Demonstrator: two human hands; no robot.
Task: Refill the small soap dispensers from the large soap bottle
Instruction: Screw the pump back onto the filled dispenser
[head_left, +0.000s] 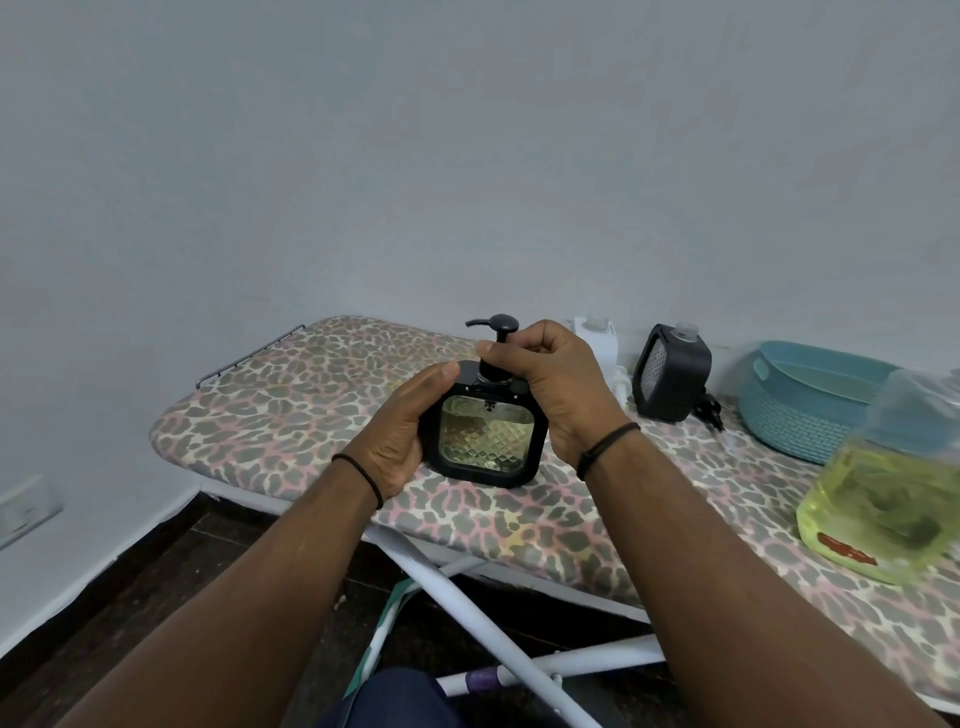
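Two hands on one dispenser (488, 431).
My left hand (402, 434) grips its side; my right hand (553, 374) pinches the pump (500, 338).

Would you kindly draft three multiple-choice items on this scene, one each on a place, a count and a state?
1. Where does the teal basket stand?
A. on the board's far right, by the wall
B. on the floor
C. left of the held dispenser

2. How many black dispensers show on the ironing board?
A. one
B. two
C. four

3. What state is the held dispenser in?
A. pump fitted, fingers at its collar
B. open neck, no pump
C. lying on its side

Answers:
1. A: the basket sits at the right end of the board, behind the large bottle.
2. B: one in the hands, and a second dispenser near the wall.
3. A: the left hand steadies the upright body while the right hand grips just below the pump head.
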